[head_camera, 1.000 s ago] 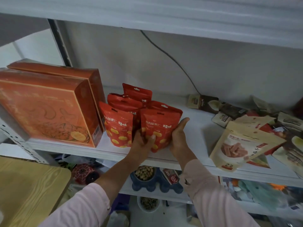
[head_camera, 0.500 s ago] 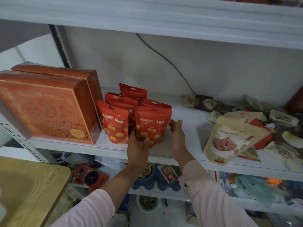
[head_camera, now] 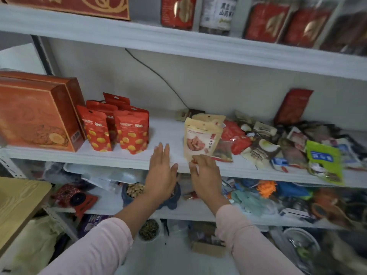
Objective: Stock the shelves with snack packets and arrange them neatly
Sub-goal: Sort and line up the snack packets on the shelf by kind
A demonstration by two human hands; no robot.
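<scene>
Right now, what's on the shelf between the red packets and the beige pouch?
Bare shelf from red packets to beige pouch, in the head view; the left hand overlaps its front edge.

Small shop, stocked white shelves (head_camera: 166,133), heaped snack packets (head_camera: 264,147)

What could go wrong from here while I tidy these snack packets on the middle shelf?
1. Your right hand is at the lower corner of the beige packet, which seems to lean on the loose pile. Pulling it may drag neighbours forward.
2. The green packet seems to overhang the front edge of the shelf and could slip off.
3. The red packets stand upright with nothing on their right, so a bump could topple them.
</scene>
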